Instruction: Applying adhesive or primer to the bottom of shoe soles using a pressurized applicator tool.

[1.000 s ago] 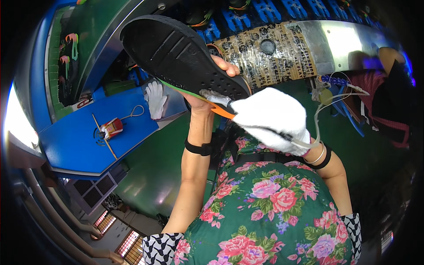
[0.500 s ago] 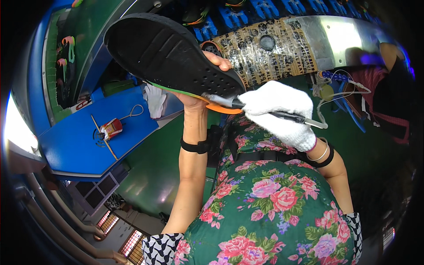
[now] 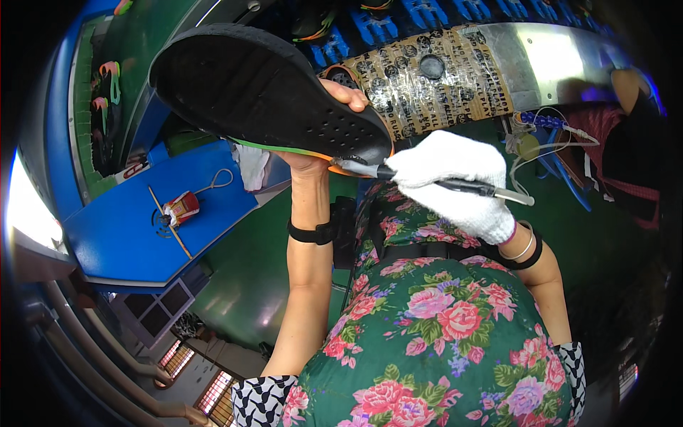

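A black shoe sole (image 3: 242, 96) with a green and orange rim is tilted up in front of me, its dark face showing grooves and small holes. My bare left hand (image 3: 307, 163) grips it from beneath, with fingertips curled over its far edge. My right hand (image 3: 455, 181), in a white knit glove, is closed around a slim brush (image 3: 385, 172) with a black handle and a pale tube-like end. The brush's whitish bristles touch the sole's near edge, by the orange part at its right end.
On the left, a blue tabletop (image 3: 114, 242) holds a red container (image 3: 183, 207) with a stick beside it and a white glove (image 3: 252, 167). A conveyor with blue holders (image 3: 375, 30) runs along the back. Before it lies a taped cardboard panel (image 3: 462, 85). Cables (image 3: 562, 146) hang at right.
The sole has shifted slightly left and turned a little in my left hand. The bristles remain on its near edge, and my right hand has barely moved.
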Demonstrator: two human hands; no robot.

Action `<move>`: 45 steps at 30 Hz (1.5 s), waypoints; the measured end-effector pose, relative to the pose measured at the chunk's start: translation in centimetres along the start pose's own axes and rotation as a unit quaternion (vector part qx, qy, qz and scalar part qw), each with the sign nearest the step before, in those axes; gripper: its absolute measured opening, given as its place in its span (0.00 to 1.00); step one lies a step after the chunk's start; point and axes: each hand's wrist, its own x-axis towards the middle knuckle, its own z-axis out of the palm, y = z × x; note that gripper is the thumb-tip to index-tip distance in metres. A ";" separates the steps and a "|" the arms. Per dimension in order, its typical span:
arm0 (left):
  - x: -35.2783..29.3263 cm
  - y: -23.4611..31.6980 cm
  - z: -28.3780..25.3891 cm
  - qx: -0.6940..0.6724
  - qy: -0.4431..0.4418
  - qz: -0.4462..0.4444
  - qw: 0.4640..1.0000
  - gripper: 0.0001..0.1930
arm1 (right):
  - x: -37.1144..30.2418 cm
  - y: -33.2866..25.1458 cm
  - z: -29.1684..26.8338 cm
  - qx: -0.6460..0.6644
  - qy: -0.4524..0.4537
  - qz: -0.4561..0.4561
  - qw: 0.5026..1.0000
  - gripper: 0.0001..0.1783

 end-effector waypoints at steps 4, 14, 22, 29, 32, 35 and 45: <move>0.4 0.7 0.5 0.088 -0.016 -0.002 0.996 0.43 | -0.1 -0.4 -0.3 -0.089 -0.011 -0.070 0.994 0.14; 0.7 0.0 0.1 0.007 -0.021 -0.010 1.000 0.56 | -0.5 -1.8 1.7 -0.125 -0.030 -0.147 0.981 0.20; 0.8 -0.9 0.0 -0.016 -0.022 -0.003 1.000 0.66 | -1.3 -1.1 1.2 -0.120 -0.024 -0.143 0.982 0.20; 0.4 -1.1 0.0 -0.016 0.018 -0.012 1.000 0.64 | -0.9 -1.9 -0.4 -0.116 0.033 -0.071 0.990 0.14; 0.6 -1.2 0.1 -0.030 -0.014 0.003 0.999 0.65 | -1.0 -1.1 -0.4 -0.154 0.041 -0.086 0.983 0.15; 0.8 -0.9 -0.2 -0.032 -0.018 -0.024 0.999 0.66 | -0.9 -1.1 -0.3 -0.151 0.029 -0.080 0.985 0.14; 1.5 0.1 0.2 -0.045 -0.006 -0.187 0.981 0.61 | -1.3 0.1 -0.1 -0.160 -0.054 -0.145 0.975 0.19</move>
